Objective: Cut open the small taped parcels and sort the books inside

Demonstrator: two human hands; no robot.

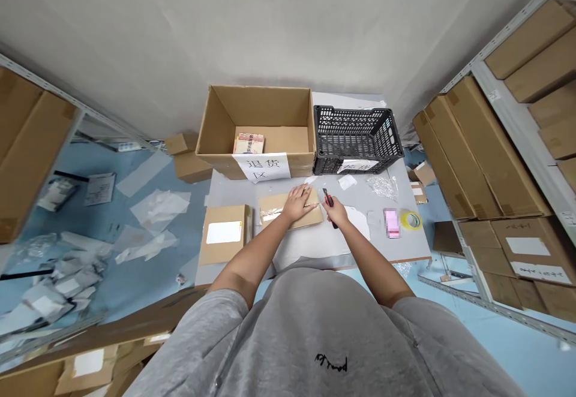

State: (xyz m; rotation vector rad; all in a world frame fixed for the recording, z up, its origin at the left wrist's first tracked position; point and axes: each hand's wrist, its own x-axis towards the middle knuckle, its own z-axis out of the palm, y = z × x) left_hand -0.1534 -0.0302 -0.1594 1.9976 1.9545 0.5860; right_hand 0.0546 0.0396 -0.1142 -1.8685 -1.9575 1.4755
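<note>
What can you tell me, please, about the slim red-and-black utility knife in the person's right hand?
The slim red-and-black utility knife has a plastic-looking handle, red at its far end and black at its near end. The right hand grips it around the middle, tilted, with both ends showing beyond the fist. It sits beside a brown cardboard parcel; any blade is too small to make out.

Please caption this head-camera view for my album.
A person's left hand rests on a cardboard parcel while the right hand grips a red box cutter.
</note>
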